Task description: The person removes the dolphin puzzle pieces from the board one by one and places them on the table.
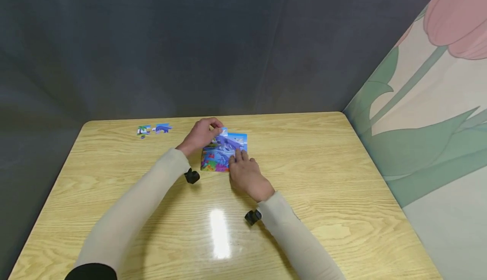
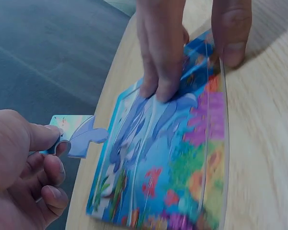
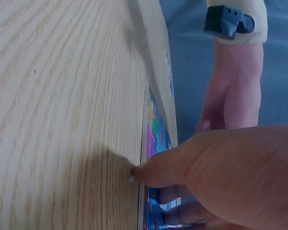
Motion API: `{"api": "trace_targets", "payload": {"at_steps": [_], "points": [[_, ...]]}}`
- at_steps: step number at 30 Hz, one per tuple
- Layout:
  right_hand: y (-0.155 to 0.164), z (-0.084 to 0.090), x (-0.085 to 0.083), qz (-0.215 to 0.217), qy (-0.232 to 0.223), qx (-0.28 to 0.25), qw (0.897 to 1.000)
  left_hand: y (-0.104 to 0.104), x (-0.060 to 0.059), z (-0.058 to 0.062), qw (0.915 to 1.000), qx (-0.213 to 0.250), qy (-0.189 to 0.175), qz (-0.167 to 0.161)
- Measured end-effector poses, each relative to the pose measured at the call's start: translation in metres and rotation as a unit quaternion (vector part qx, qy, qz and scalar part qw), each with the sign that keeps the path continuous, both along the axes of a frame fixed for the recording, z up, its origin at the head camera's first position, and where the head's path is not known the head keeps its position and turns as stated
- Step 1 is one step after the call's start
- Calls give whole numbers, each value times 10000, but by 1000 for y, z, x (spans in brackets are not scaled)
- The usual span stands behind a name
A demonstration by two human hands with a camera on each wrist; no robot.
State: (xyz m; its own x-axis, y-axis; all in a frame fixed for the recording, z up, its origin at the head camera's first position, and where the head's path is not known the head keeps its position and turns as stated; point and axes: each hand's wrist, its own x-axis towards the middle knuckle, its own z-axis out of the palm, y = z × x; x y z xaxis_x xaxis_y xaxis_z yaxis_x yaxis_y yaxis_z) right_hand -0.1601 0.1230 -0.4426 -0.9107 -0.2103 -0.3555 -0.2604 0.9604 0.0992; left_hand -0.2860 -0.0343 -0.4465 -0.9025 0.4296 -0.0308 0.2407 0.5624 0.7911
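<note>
A jigsaw puzzle board (image 1: 217, 155) with a dolphin and coral reef picture lies flat on the table. My left hand (image 1: 201, 136) pinches a jigsaw piece (image 2: 81, 139) between thumb and fingers, at the board's far edge. In the left wrist view the piece is held off the board and shows part of a blue-purple shape. My right hand (image 1: 248, 176) rests on the right side of the board, fingers (image 2: 165, 72) extended over the picture. Its thumb (image 3: 158, 170) touches the near edge of the board in the right wrist view.
Loose jigsaw pieces (image 1: 162, 128) lie near the table's far left edge, some with a palm tree (image 1: 143, 130) picture. A dark curtain (image 1: 213, 47) hangs behind the table (image 1: 323, 187). A flower-patterned wall (image 1: 430, 115) stands to the right.
</note>
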Motion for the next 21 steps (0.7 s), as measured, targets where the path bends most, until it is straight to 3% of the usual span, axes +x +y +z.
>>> {"api": "trace_targets", "payload": {"at_steps": [6,21], "points": [[0,0,0,9,19,-40,10000,-23,4,4,9997,-4,-149,176],[-1,-2,0,13,26,-53,10000,-63,12,6,9994,-83,-101,336]]}}
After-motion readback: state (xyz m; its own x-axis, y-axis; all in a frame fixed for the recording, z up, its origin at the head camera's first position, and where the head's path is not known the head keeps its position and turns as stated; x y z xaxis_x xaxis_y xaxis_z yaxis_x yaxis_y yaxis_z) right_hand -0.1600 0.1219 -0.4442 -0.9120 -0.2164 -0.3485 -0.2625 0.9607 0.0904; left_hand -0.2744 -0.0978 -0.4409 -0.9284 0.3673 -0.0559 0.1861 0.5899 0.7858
